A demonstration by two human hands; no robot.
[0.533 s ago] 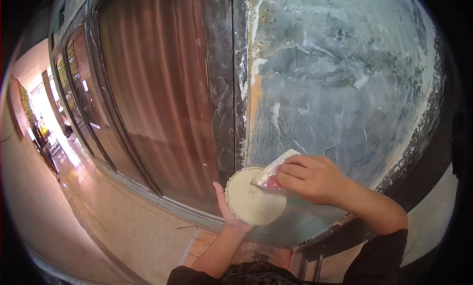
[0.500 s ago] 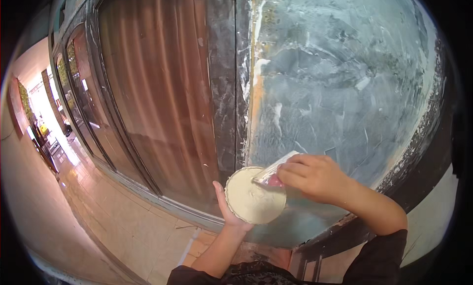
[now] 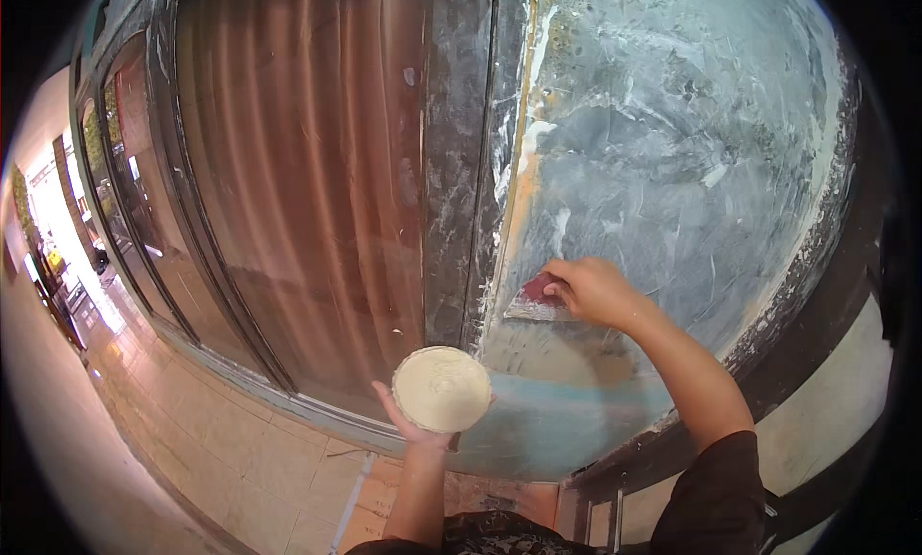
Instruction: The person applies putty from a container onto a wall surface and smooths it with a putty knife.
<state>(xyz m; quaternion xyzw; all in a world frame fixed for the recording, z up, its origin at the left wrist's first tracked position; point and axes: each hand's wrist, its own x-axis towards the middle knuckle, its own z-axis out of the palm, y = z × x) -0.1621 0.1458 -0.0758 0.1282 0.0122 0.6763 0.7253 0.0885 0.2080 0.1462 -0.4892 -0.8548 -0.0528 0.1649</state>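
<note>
Tiled floor [image 3: 240, 459], pale and glossy, far left and low, running off toward bright light. Dark-framed glass door [image 3: 298, 190] next, brownish curtain behind the pane. Near the middle, left hand [image 3: 415, 422] palm-up, fingers spread and cupped under a round plate of cream-coloured putty [image 3: 443, 389], rim gripped from below, held just in front of the door frame's foot. Further right, grey wall [image 3: 672, 152] smeared with white streaks of filler. Against it, right hand [image 3: 594, 291] with fingers clenched round the reddish handle of a putty knife [image 3: 540, 303], blade laid flat on the wall's left edge, above and right of the plate.
</note>
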